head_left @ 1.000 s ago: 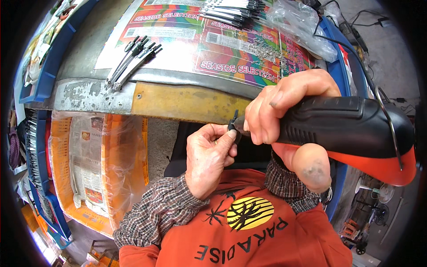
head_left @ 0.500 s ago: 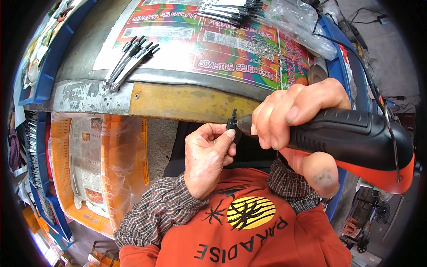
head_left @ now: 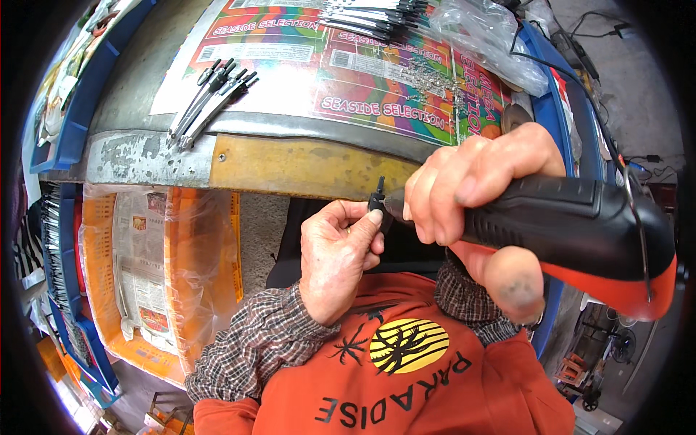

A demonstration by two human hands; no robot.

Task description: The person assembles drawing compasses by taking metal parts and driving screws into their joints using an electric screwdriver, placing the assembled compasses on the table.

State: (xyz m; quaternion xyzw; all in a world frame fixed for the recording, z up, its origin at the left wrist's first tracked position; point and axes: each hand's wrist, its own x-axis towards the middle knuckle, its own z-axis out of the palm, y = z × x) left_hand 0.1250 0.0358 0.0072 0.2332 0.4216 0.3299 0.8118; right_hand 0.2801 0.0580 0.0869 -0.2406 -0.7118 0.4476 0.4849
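Note:
Between the thumb and fingers of my left hand (head_left: 335, 254) is a small black part with a thin stem (head_left: 378, 199), held upright just off the table's front edge. My right hand (head_left: 486, 181) is wrapped round a black and orange electric screwdriver (head_left: 573, 214). The screwdriver's tip points left and meets the side of the black part; my fingers partly cover its front end. Farther back, a small bundle of slim silver rods with black ends (head_left: 210, 101) rests on the table, and many small silver screws (head_left: 435, 83) lie scattered on a printed sheet (head_left: 283, 87).
A larger stack of similar rods (head_left: 373, 18) lies at the back beside clear plastic bags (head_left: 486, 40). Below the table's left side stands an orange crate (head_left: 177, 275) lined with newspaper and plastic. Blue bins (head_left: 80, 109) flank the table, and a black cable (head_left: 580, 87) runs along the right.
My right hand and the screwdriver have shifted very slightly left, with the tool's rear a little lower. My left hand and the black part stay almost where they were.

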